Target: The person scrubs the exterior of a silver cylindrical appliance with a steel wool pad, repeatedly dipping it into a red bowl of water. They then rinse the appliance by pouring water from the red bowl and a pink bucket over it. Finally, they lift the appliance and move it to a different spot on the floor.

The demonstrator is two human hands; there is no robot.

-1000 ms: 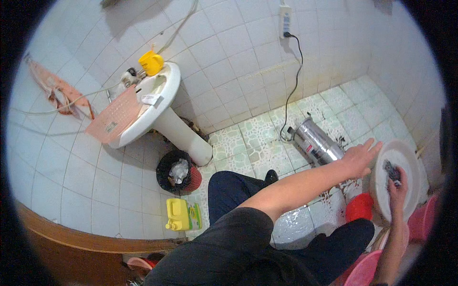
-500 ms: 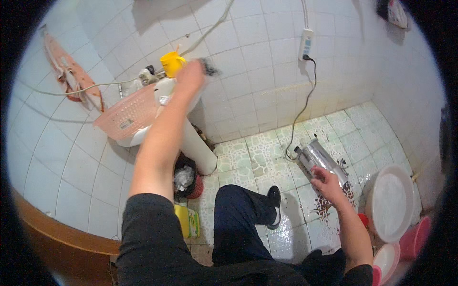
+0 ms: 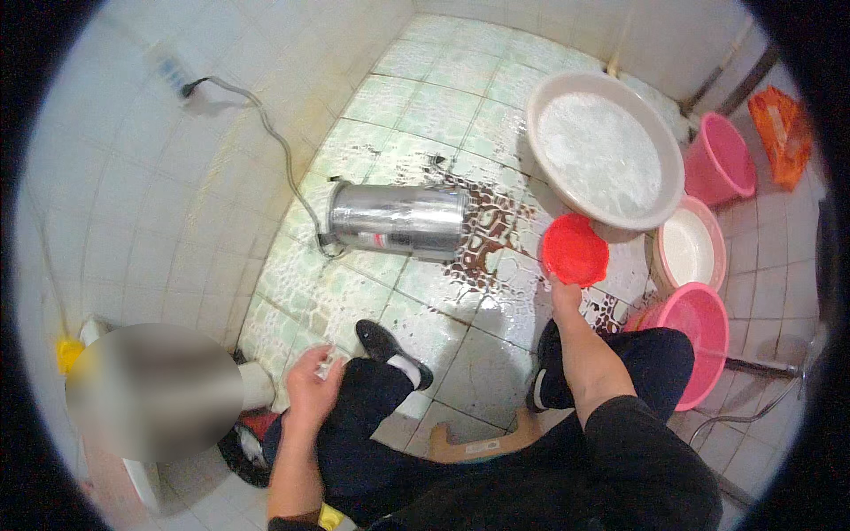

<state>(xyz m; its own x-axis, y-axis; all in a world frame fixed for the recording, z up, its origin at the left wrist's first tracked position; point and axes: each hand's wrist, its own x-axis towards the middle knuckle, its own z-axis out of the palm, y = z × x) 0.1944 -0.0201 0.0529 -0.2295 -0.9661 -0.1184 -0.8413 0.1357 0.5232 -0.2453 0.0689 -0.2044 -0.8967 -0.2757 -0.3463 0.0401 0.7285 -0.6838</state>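
Note:
Low over the wet floor, my right hand (image 3: 565, 294) grips the near edge of a round red plastic water scoop (image 3: 575, 250); any handle is hidden under the fingers. My left hand (image 3: 312, 388) hovers near my left knee, its fingers curled together around something small and pale that I cannot make out. Left of the scoop, a shiny metal cylinder (image 3: 398, 219), like an electric water-heating pot, lies on its side. Dark brown wet residue (image 3: 487, 232) spreads over the tiles from its right end.
A wide pale basin (image 3: 670, 181) with whitish water stands beyond the scoop. Pink buckets (image 3: 728, 161) and a smaller pink basin (image 3: 719, 252) line the right. A black cord (image 3: 274, 133) runs from a wall socket to the cylinder. A low stool (image 3: 487, 447) is between my legs.
The view has swung right, away from the sink. My left hand has come down from the sink's yellow cup to my knee. My right hand has left the cylinder and taken hold of the red scoop.

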